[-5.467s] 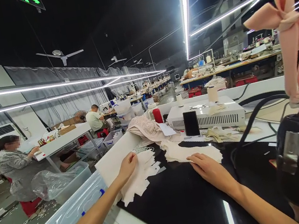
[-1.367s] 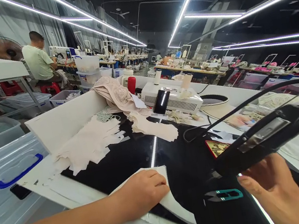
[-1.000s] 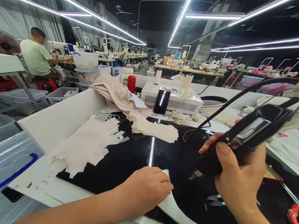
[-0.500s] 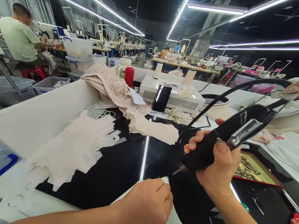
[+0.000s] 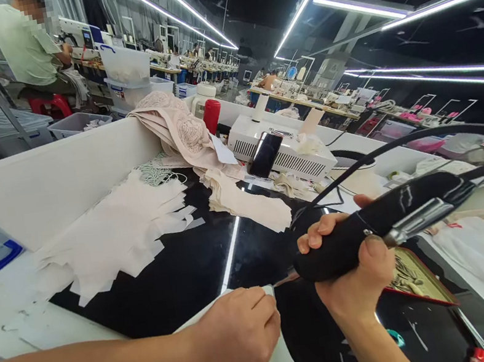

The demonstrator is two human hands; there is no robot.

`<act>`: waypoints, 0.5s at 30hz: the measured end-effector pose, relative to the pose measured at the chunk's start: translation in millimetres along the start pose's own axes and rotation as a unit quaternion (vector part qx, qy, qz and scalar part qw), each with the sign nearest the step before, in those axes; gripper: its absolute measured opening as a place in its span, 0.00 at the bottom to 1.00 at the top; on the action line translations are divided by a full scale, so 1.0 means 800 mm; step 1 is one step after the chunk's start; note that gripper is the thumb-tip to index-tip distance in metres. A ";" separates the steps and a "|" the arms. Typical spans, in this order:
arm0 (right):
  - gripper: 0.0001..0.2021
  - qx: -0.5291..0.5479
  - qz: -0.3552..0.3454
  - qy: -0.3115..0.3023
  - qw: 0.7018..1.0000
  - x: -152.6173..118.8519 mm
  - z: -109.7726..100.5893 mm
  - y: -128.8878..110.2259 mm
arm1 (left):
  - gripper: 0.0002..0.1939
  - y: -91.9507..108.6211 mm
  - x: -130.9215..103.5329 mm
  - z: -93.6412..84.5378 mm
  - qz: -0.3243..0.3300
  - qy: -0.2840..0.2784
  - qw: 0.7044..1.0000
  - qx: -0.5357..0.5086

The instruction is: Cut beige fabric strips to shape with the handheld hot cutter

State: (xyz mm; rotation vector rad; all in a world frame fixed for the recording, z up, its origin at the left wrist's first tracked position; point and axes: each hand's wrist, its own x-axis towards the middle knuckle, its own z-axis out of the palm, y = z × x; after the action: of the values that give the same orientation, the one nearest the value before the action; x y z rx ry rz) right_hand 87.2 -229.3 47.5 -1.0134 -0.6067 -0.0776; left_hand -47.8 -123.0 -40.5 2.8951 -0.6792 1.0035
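My right hand (image 5: 356,273) is wrapped round a black corded handheld tool (image 5: 329,253) with a thin metal tip that points left. A silver metal part (image 5: 420,219) lies along the tool near my thumb; whether it belongs to the tool I cannot tell. Fingers curled, my left hand (image 5: 243,324) pinches a white piece (image 5: 269,290), most of which is hidden under the hand. The tool's tip is at the white piece's corner, close to my left fingertips. Both hands are over the black tabletop (image 5: 184,278).
Pale fabric pieces (image 5: 115,234) lie spread at left, with another stack (image 5: 250,204) at centre. Behind are a phone (image 5: 265,155) and a white vented machine (image 5: 303,154). A tray of small metal parts (image 5: 421,277) sits right. A person (image 5: 25,51) sits at a far-left sewing machine.
The tool's tip has come down and left to the corner of the white piece. My left hand has stayed almost in place, and the view has tilted slightly.
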 end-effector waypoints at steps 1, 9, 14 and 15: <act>0.27 -0.002 -0.002 0.000 1.000 0.000 0.000 0.000 | 0.05 0.000 0.000 0.000 -0.003 0.003 1.000 -0.002; 0.24 -0.004 -0.017 0.004 1.000 0.001 -0.001 0.002 | 0.05 -0.002 -0.004 0.002 -0.023 -0.001 0.999 -0.024; 0.23 0.007 -0.015 0.002 1.000 0.002 0.001 0.006 | 0.07 -0.003 -0.004 -0.006 -0.006 -0.013 1.000 -0.022; 0.23 0.009 -0.011 0.001 1.000 0.002 0.002 0.007 | 0.07 -0.004 -0.004 -0.008 -0.006 -0.016 1.000 -0.023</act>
State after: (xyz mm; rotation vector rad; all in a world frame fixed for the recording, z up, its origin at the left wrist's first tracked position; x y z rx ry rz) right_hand 89.6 -224.9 44.7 -0.9893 -0.6149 -0.0921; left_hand -52.4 -118.3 -36.9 2.8777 -0.6755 0.9301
